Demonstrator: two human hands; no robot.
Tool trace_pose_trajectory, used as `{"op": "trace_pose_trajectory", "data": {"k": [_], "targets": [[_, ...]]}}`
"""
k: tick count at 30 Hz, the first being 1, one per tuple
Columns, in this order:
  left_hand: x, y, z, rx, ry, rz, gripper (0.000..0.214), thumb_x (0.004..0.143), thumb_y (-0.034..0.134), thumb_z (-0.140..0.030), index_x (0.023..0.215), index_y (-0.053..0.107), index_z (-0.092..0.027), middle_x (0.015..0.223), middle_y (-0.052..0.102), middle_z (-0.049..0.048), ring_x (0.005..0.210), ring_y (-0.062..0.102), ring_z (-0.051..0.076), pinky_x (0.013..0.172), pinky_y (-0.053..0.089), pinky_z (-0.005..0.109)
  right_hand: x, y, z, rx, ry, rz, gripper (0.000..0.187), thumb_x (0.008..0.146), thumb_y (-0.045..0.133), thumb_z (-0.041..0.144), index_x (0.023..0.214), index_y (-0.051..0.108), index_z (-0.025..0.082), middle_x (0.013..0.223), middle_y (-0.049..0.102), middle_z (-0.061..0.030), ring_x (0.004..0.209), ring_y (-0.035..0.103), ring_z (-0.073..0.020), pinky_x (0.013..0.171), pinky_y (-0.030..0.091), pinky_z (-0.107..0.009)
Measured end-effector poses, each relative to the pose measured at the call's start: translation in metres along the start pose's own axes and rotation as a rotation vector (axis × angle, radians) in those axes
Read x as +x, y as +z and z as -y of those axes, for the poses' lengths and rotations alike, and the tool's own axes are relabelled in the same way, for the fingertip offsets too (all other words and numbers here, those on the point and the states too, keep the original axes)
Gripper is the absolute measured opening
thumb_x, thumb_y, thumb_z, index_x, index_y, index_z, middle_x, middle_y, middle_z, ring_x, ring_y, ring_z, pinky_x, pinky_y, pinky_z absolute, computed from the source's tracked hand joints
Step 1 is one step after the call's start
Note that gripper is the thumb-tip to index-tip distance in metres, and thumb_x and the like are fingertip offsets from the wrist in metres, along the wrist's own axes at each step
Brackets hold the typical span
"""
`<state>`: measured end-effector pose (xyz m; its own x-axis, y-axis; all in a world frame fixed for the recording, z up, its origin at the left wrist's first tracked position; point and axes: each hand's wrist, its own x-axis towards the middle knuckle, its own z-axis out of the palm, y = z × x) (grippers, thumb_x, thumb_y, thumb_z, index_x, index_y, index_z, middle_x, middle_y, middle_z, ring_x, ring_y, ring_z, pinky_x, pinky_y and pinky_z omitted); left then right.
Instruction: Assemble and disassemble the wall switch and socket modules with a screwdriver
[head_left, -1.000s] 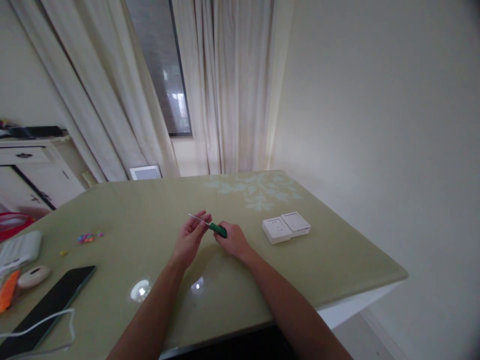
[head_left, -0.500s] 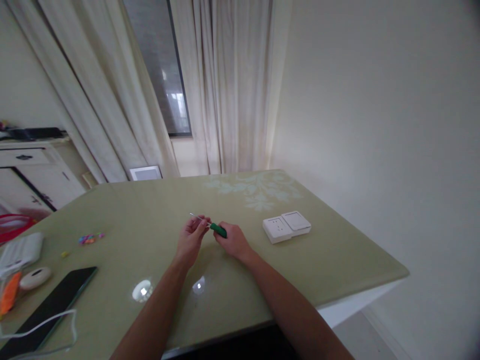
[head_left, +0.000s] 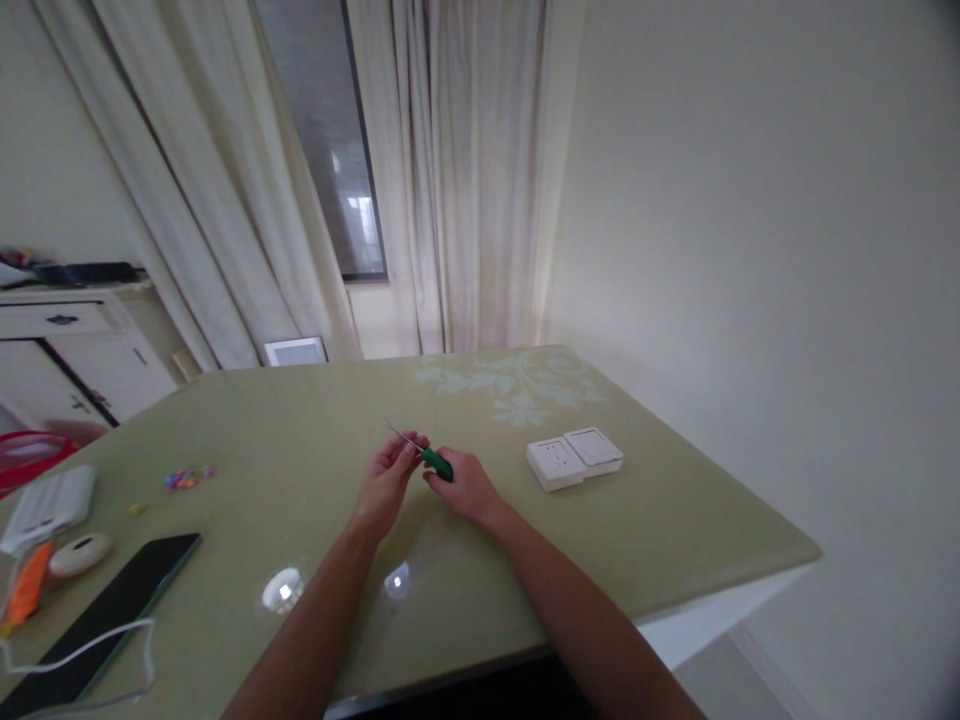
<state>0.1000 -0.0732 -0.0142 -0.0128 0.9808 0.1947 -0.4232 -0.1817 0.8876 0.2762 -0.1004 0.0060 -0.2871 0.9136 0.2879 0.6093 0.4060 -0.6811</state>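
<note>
A screwdriver (head_left: 437,463) with a green handle and a thin metal shaft is held over the middle of the table. My right hand (head_left: 466,486) is closed round the handle. At the shaft, my left hand (head_left: 386,484) has its thumb and fingers pinched together near the handle's front end; the tip sticks out past them, up and to the left. To the right of my hands lie two joined white electrical units: a wall socket (head_left: 556,461) and a wall switch (head_left: 595,447) with a plain plate. Nothing touches them.
On the left of the table (head_left: 300,430) lie a black phone (head_left: 124,605), a white cable (head_left: 97,640), an orange item (head_left: 31,582), a round white case (head_left: 79,554), a white block (head_left: 51,507) and small coloured pieces (head_left: 185,480). A wall (head_left: 750,250) borders the right side.
The view has shifted slightly, so everything sits a little lower and to the right. The screwdriver is tilted slightly more steeply, and both hands keep their grip.
</note>
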Motion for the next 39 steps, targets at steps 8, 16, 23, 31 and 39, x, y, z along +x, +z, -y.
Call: {"op": "trace_pose_trajectory", "data": {"k": [8, 16, 23, 31, 39], "targets": [[0.006, -0.009, 0.007, 0.07, 0.011, -0.088, 0.024, 0.107, 0.076, -0.033, 0.122, 0.072, -0.015, 0.118, 0.075, 0.0072, 0.097, 0.075, 0.021, 0.085, 0.067, 0.039, 0.001, 0.001, -0.002, -0.019, -0.02, -0.004, 0.031, 0.107, 0.073, 0.043, 0.124, 0.071, 0.017, 0.114, 0.075, -0.0062, 0.097, 0.075, -0.0212, 0.09, 0.065, -0.042], [-0.004, 0.008, -0.001, 0.011, 0.021, -0.026, 0.051, 0.088, 0.095, -0.042, 0.128, 0.076, -0.018, 0.113, 0.082, 0.0074, 0.104, 0.078, 0.024, 0.099, 0.064, 0.043, -0.001, 0.001, 0.002, -0.012, 0.002, -0.033, 0.026, 0.109, 0.07, 0.041, 0.117, 0.073, 0.016, 0.109, 0.076, -0.0051, 0.095, 0.075, -0.0203, 0.089, 0.065, -0.041], [-0.003, 0.004, 0.0, 0.059, 0.001, -0.057, 0.023, 0.102, 0.082, -0.032, 0.117, 0.075, -0.015, 0.11, 0.079, 0.006, 0.1, 0.078, 0.023, 0.092, 0.066, 0.043, 0.002, 0.003, -0.001, -0.03, 0.017, -0.042, 0.027, 0.108, 0.072, 0.041, 0.119, 0.073, 0.017, 0.115, 0.076, -0.0065, 0.101, 0.075, -0.0219, 0.093, 0.065, -0.043], [-0.004, 0.001, 0.007, 0.124, -0.03, -0.054, 0.02, 0.107, 0.076, -0.032, 0.115, 0.073, -0.014, 0.108, 0.076, 0.0049, 0.09, 0.075, 0.019, 0.08, 0.067, 0.036, 0.003, 0.006, -0.001, -0.036, 0.033, -0.01, 0.025, 0.108, 0.072, 0.039, 0.118, 0.074, 0.017, 0.116, 0.076, -0.0067, 0.101, 0.075, -0.0215, 0.093, 0.066, -0.043], [-0.004, 0.002, 0.008, 0.138, -0.023, -0.026, 0.019, 0.106, 0.077, -0.031, 0.115, 0.073, -0.014, 0.106, 0.075, 0.0039, 0.086, 0.074, 0.018, 0.078, 0.066, 0.034, 0.001, 0.013, -0.003, -0.022, 0.05, 0.004, 0.026, 0.109, 0.071, 0.041, 0.117, 0.073, 0.016, 0.113, 0.076, -0.006, 0.097, 0.075, -0.0204, 0.089, 0.066, -0.041]]}}
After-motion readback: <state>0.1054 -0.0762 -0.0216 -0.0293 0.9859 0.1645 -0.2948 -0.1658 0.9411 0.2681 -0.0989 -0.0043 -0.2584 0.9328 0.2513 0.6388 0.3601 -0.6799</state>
